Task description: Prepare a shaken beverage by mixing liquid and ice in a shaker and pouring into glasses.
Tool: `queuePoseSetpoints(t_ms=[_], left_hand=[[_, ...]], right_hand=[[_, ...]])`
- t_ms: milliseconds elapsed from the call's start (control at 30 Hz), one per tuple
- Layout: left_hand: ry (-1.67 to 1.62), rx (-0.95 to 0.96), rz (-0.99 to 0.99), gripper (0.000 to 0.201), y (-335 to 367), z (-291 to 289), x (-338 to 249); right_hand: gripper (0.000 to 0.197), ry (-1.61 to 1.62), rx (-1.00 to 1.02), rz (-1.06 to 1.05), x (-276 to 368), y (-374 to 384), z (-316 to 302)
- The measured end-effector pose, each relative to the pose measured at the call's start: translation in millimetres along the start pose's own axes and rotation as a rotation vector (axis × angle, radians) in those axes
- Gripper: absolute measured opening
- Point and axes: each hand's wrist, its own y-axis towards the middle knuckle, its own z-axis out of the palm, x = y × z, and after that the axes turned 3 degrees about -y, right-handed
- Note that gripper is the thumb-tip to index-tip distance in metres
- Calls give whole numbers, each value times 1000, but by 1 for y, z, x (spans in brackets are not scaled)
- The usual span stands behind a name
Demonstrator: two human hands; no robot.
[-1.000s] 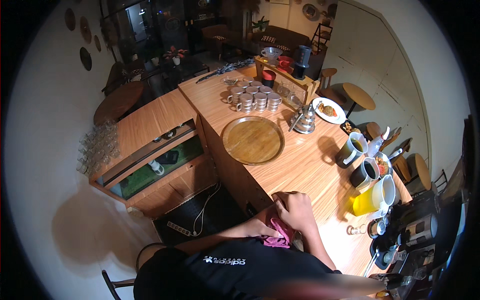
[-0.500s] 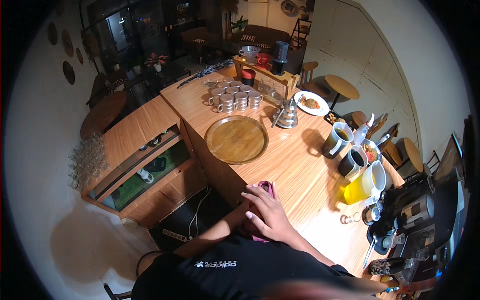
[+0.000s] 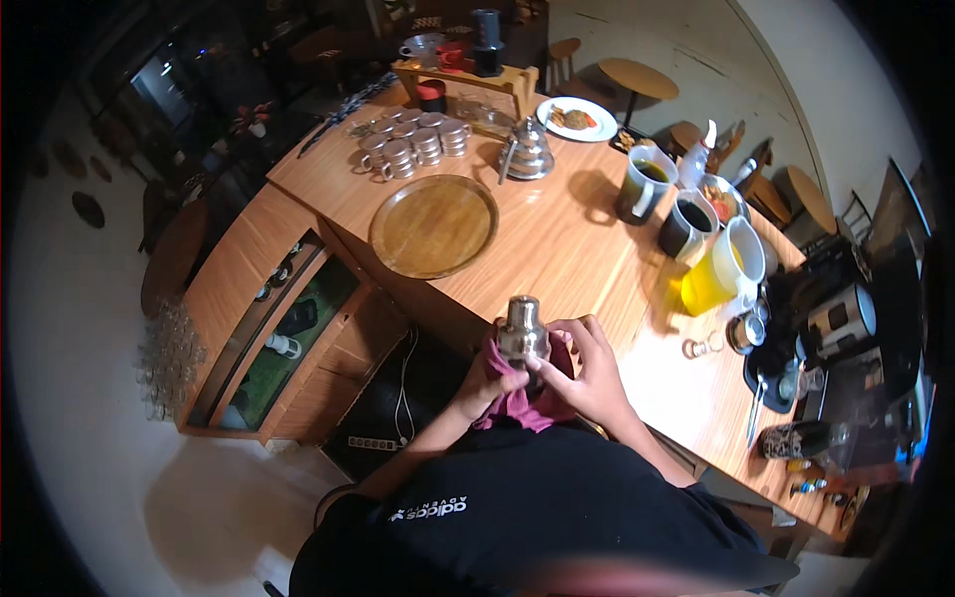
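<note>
A silver cocktail shaker stands upright in front of my chest, at the near edge of the wooden counter. A magenta cloth is bunched around its lower part. My left hand wraps the shaker's left side through the cloth, thumb across the front. From the right, my right hand curls its fingers over the cloth, its thumb against the shaker's body. The shaker's base is hidden by cloth and hands.
On the counter lie a round brown tray, several metal mugs and a gooseneck kettle. To the right stand pitchers of dark liquid and yellow liquid, beside a wooden-handled tool. A glass-fronted cabinet is at left.
The shaker has come into sight, upright between my hands. My right hand has shifted off the top of my left hand to the shaker's right side. The view has turned slightly.
</note>
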Motion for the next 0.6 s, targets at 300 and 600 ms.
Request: queuePoseSetpoints(t_ms=[300,600], left_hand=[[-234,-122,-241,56,27,-5,25],[-97,15,-289,56,59,42,11]], right_hand=[[75,351,20,159,-34,-12,20],[77,568,-173,249,-55,-28,10]])
